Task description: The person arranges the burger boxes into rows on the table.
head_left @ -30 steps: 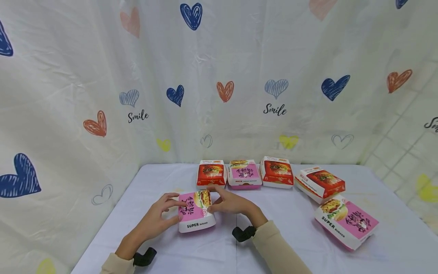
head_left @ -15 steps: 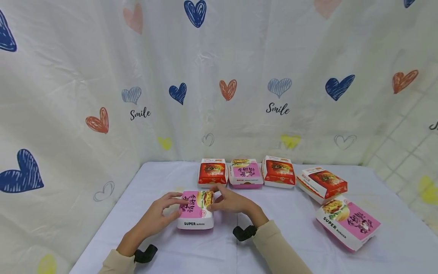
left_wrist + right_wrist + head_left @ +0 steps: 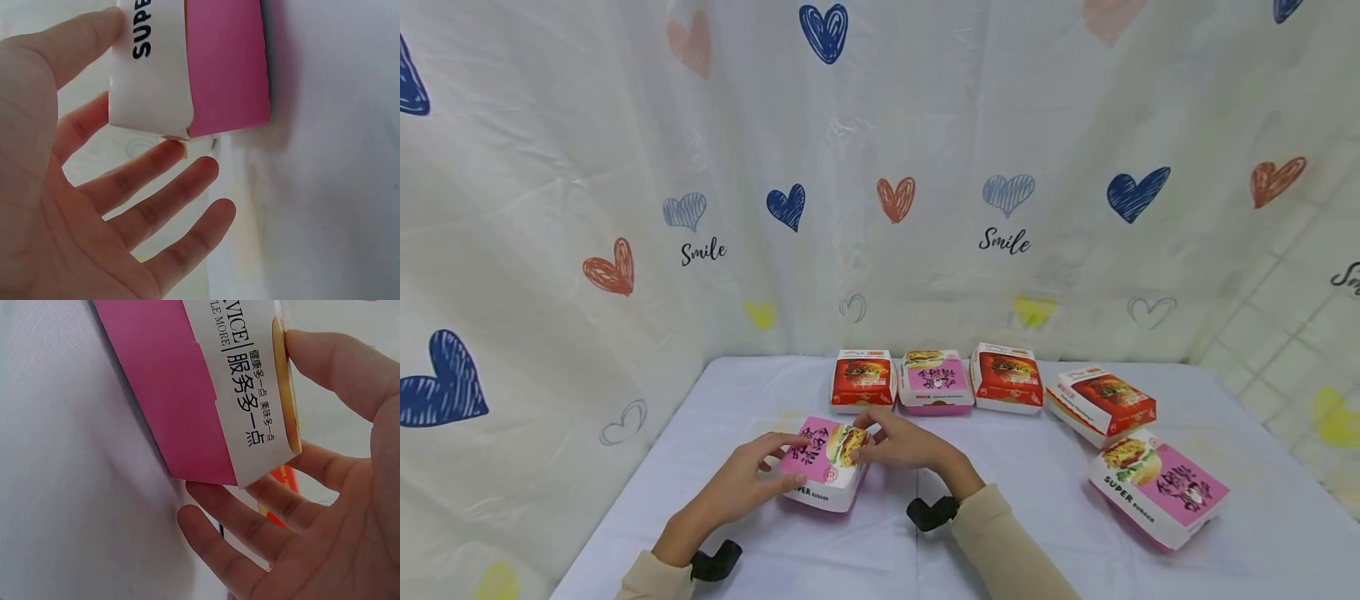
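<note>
- While the left hand point(image 3: 737, 482) pinches the pink Super Burger box point(image 3: 829, 457) at its near-left corner, the right hand point(image 3: 910, 443) grips its far-right corner.
- Between these separated hands, it sits slanted at the left-centre of the white tablecloth point(image 3: 880, 550).
- Just behind stands a red burger box point(image 3: 862, 377).

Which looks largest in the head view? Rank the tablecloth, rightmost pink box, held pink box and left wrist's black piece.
Largest to smallest:
tablecloth
rightmost pink box
held pink box, partly covered
left wrist's black piece
</note>
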A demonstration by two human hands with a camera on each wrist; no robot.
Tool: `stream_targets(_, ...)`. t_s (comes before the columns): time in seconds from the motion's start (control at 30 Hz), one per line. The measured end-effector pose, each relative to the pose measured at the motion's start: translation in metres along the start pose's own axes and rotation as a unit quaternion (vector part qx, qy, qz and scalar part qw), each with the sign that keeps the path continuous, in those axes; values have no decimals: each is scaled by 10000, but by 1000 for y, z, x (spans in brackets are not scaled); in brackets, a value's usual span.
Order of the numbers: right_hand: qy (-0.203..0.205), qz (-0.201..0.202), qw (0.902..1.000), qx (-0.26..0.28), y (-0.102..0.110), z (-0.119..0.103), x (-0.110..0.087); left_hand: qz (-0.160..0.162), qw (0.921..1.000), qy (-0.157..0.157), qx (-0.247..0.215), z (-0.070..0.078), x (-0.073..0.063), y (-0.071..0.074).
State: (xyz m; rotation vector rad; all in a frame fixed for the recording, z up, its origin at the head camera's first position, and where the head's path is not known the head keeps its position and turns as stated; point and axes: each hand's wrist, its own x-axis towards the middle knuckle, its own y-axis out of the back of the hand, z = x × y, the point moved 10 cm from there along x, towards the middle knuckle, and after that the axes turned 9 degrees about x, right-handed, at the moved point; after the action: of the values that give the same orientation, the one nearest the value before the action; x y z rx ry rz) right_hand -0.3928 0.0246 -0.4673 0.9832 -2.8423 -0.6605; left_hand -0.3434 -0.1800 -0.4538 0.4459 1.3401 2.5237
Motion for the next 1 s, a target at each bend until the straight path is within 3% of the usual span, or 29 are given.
stream_targets(0.23,-77,92,9999,-93,1,1,-1,27,9997,-175,153,3,-2,1)
stream_targets(0.47,-28,113,9999,-84,1,-2,-2,28,9998,-152,115,2,-2,2)
stream_targets(1.0,56,119,9997,-199,4,-6,-6,432,9988,-97,198,2,-1,11)
